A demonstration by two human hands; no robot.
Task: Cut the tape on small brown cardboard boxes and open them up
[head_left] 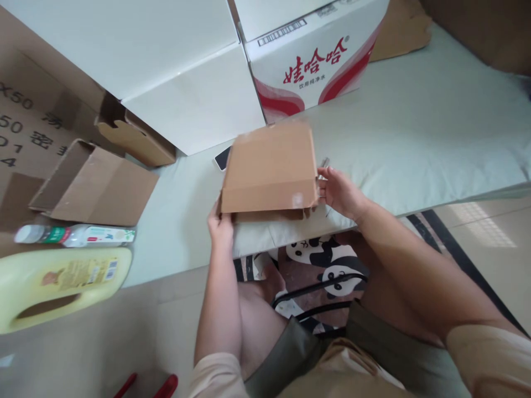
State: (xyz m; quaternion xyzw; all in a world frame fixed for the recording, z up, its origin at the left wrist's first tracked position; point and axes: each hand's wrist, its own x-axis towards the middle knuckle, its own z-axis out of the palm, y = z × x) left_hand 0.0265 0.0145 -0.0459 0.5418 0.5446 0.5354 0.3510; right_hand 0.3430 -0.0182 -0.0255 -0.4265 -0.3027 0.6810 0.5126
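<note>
A small brown cardboard box [271,160] is held between my two hands above the pale green cloth, tilted with its lid side up. My left hand [220,225] grips the near left corner; its fingers are partly hidden behind the cardboard. At the right side, my right hand [341,190] has its fingers curled against the box's edge near the corner. A small shiny metallic object [324,162] shows just beyond the right fingers; I cannot make out what it is. A dark flat item with a white edge [223,158] lies partly under the box's left side.
White cartons [199,105] and a white carton with red lettering [311,72] stand at the back. To the left are an open cardboard box [102,185], a plastic bottle [78,235] and a yellow jug [95,271]. The cloth's front edge runs above my legs.
</note>
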